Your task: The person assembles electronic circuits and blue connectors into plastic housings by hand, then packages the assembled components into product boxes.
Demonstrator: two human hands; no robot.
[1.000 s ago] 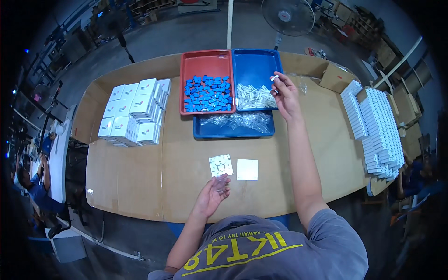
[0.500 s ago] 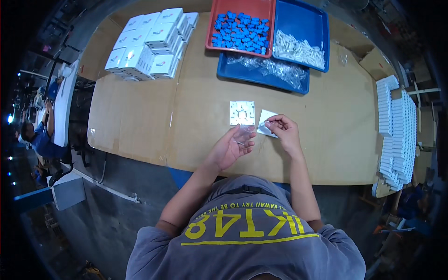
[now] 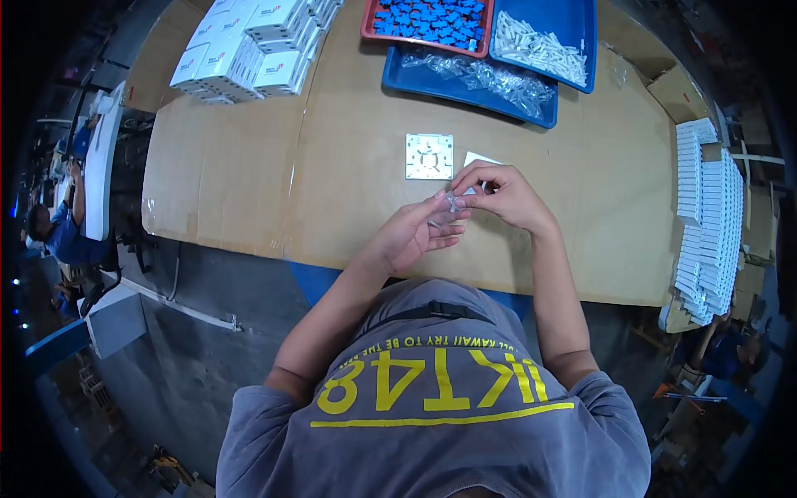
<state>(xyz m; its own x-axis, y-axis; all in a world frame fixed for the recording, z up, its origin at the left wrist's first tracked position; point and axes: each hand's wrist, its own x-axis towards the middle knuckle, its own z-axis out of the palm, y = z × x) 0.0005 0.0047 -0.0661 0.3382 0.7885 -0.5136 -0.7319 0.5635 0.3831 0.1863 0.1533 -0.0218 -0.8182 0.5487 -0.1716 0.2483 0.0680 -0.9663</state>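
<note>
My left hand (image 3: 407,236) is closed round a small clear plastic bag (image 3: 445,215), its thumb at the upper edge. At the same bag, the fingers of my right hand (image 3: 512,200) are pinched together, touching its top end; what lies between those fingertips is too small to make out. Just beyond the hands, a square white plate (image 3: 429,158) with a round cut-out pattern rests flat on the cardboard-covered table (image 3: 349,191). A flat white piece (image 3: 479,158) lies to its right, partly covered by my right hand.
Stacked white boxes (image 3: 222,68) stand far left. At the back are a red tray (image 3: 425,46) of blue parts, a blue tray (image 3: 590,54) of white plugs and a lower blue tray (image 3: 405,81) of clear bags. White piles (image 3: 710,228) line the right. Another person (image 3: 65,226) sits left.
My right hand has moved from the flat white piece to the plastic bag in my left hand. The whole view has shifted, so the table's things appear higher.
</note>
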